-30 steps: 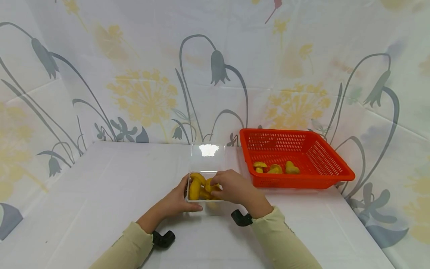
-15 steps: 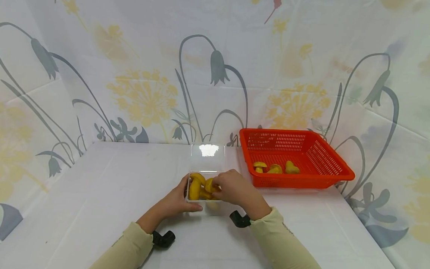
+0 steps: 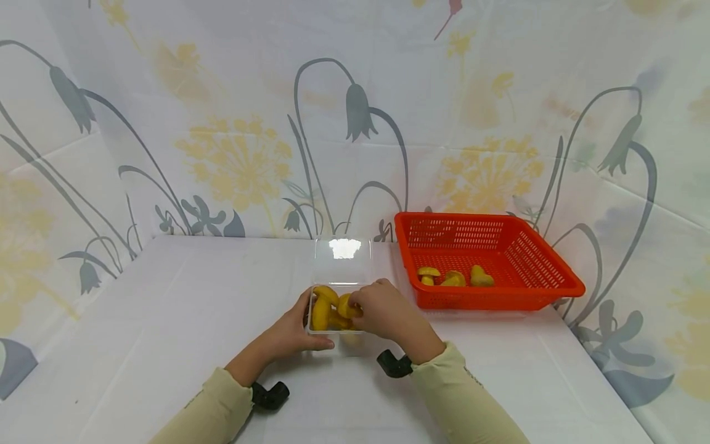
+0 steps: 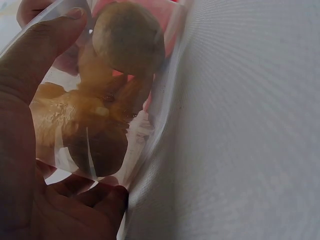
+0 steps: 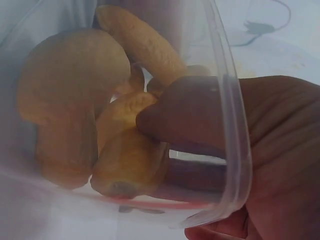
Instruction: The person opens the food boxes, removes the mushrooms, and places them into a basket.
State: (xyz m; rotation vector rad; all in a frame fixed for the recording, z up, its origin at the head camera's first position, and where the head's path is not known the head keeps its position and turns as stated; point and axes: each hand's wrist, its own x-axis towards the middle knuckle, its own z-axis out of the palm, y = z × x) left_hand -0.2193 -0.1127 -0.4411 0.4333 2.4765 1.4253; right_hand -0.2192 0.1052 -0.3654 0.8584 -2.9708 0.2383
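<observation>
A pale backdrop [image 3: 238,160] printed with drooping flowers hangs behind a white table [image 3: 183,333], and here at the centre stands a clear box [image 5: 235,125], its transparent lid [image 3: 342,266] laid back on the far side, which leaves the top free for fingers. The left hand [image 3: 293,332] is clamped round the box's left side, thumb along the near wall, seemingly to steady it. In from the right comes the right hand [image 3: 388,313], fingers curled inside and apparently pinching a yellow mushroom [image 3: 345,304] at the box's right end! More mushrooms [image 3: 320,313] crowd the left. Over on the far right, a red basket [image 3: 482,300] holds three loose mushrooms [image 3: 481,277] by its near wall, within reach of that right arm, I'd judge.
</observation>
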